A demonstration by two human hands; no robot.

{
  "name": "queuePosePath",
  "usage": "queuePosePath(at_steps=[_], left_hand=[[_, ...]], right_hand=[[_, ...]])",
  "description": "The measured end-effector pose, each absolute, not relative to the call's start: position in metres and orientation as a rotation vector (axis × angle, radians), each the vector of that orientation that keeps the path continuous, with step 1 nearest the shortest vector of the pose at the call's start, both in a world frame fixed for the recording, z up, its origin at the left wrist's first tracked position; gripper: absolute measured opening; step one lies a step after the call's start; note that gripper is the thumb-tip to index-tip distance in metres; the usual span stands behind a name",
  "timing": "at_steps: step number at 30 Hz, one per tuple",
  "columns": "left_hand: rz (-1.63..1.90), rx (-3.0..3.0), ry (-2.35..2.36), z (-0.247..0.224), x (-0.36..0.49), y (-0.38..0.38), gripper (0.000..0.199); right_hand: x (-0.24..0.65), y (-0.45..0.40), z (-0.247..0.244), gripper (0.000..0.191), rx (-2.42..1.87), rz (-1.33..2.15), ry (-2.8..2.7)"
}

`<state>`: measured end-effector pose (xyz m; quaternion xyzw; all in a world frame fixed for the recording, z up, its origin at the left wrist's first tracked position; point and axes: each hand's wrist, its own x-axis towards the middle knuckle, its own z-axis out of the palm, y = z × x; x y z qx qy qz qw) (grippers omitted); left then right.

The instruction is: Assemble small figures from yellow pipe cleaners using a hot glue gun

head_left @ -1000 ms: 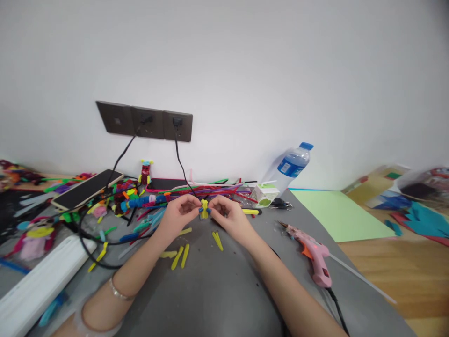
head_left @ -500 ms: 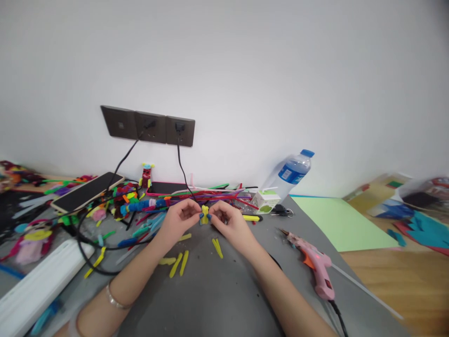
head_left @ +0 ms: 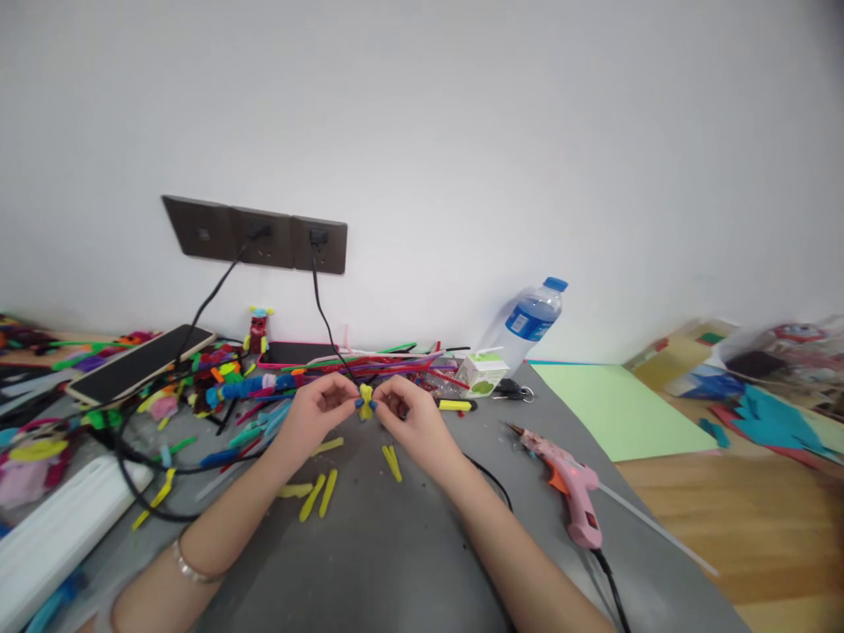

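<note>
Nearest, both forearms come in from the near edge, L from 7 o'clock w/ a bracelet (head_left: pixel 191 571) on it, R from 5, sloping in to meet mid-table. Clock dirs from the held piece: white bar (head_left: pixel 72 536) at 8, loose yellow strips (head_left: pixel 328 493) at 7, a yellow pair (head_left: pixel 391 462) at 5, pink glue gun (head_left: pixel 580 501) at 4, nozzle aimed approx 10, all on the grey table (head_left: pixel 409 554).

Next out, L hand (head_left: pixel 320 418) and R hand (head_left: pixel 412 422), tips close, facing each other. Each is pinched, thumb & fingers, on an opp. side of the small yellow piece (head_left: pixel 366 403), L at 9, R at 3. Piece sits btwn them, looks just off the table, so neither hand is free. Blue at the tips, nail or part of piece, can't tell. Any bend or twist in it: too small to tell.

Beyond: yellow-black tool (head_left: pixel 454 405) at 3 by R hand, carton (head_left: pixel 483 375) just short of 3, pipe cleaners (head_left: pixel 396 359) at 1, small figure (head_left: pixel 256 332) upright at 10, phone (head_left: pixel 141 365) near 9. Farther, tilted bottle (head_left: pixel 531 321) at 2, wall sockets (head_left: pixel 264 237) w/ 2 plugs at 11
</note>
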<state>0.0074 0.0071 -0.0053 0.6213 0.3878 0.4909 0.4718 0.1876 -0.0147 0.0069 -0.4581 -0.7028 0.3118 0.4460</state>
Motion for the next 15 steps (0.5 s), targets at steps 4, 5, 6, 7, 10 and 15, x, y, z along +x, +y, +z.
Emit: queuePosePath(at_steps=[4,5,6,7,10,15], left_hand=[[1.201,1.549,0.950,-0.0091,0.0066,0.0095,0.010],[1.194,1.554,0.950,-0.0106,0.0062,0.0100,0.010],[1.191,1.559,0.946,-0.0119,0.0058,0.0104,0.010],[1.191,1.562,0.945,-0.0130,0.0054,0.0106,0.009],[1.192,1.571,0.946,-0.0144,0.0045,0.0106,0.009],[1.194,1.576,0.963,-0.0140,0.0046,0.0111,0.009]], right_hand=[[0.1877,-0.0139,0.0056,0.007,-1.125,0.782,-1.733],[0.1878,-0.0137,0.0053,0.006,-1.123,0.780,-1.732],[0.1879,-0.0136,0.0050,0.006,-1.121,0.776,-1.731],[0.1881,-0.0135,0.0048,0.006,-1.119,0.770,-1.733],[0.1882,-0.0133,0.0047,0.006,-1.116,0.747,-1.748],[0.1884,-0.0129,0.0054,0.007,-1.110,0.735,-1.757]])
